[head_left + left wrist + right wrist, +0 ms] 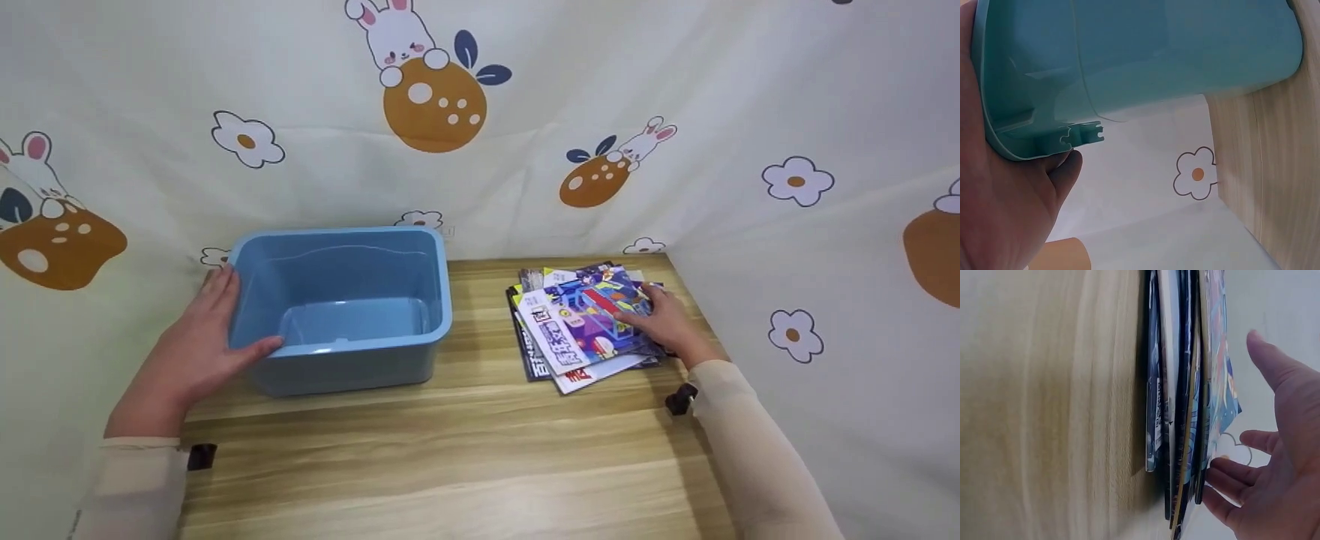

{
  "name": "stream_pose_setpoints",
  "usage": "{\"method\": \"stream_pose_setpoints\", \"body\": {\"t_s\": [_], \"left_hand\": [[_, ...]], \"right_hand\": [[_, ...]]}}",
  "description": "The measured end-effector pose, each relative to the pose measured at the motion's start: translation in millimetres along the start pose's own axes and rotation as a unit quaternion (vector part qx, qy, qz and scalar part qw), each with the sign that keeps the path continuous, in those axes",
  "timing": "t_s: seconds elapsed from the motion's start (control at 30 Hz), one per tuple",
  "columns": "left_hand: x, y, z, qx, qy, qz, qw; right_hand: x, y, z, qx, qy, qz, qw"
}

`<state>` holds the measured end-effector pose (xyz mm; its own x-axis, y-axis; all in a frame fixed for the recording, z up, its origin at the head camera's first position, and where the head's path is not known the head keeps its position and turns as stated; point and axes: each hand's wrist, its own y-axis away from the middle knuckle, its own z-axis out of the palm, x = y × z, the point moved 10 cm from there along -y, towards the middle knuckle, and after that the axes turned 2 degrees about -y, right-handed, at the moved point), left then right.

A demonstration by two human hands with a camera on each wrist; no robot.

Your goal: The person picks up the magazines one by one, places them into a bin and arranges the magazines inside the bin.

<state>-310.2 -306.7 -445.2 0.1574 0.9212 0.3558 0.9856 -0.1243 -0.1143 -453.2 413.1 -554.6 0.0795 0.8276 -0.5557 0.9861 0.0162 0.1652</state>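
A blue plastic bin (pixel 341 370), with nothing inside it, stands on the wooden tabletop at the left. My left hand (pixel 199 345) grips its near left corner, the thumb along the front rim and the fingers at the left side. From the left wrist view, a fingertip of that hand (pixel 1002 202) tucks beneath the rim. To the right lies an uneven stack of magazines (pixel 566 326), a colourful purple-and-blue cover on top. My right hand (pixel 667 322) is at the stack's right edge. In the right wrist view its thumb stands apart from the top cover and its fingers reach the edges.
A pale curtain (pixel 517 172) printed with rabbits and flowers hangs behind and along both sides of the wooden table (pixel 450 457). Black clips (pixel 681 399) sit at the table's left and right edges. Bare wood lies between the bin and the magazines.
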Motion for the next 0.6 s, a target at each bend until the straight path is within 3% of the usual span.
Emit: {"method": "stream_pose_setpoints", "body": {"t_s": [0.13, 0.4, 0.6], "left_hand": [[-0.3, 0.4, -0.2, -0.003, 0.003, 0.0, 1.0], [-3.1, 1.7, 0.9, -0.006, 0.014, -0.001, 0.9999], [-2.0, 2.7, -0.4, 0.0, 0.018, 0.002, 0.9998]], "right_hand": [[-3.0, -5.6, 0.7, -0.014, 0.012, 0.0, 1.0], [-4.9, -8.7, 8.2, -0.113, 0.071, 0.065, 0.989], [-2.3, -15.1, 9.6, -0.13, 0.085, 0.091, 0.984]]}}
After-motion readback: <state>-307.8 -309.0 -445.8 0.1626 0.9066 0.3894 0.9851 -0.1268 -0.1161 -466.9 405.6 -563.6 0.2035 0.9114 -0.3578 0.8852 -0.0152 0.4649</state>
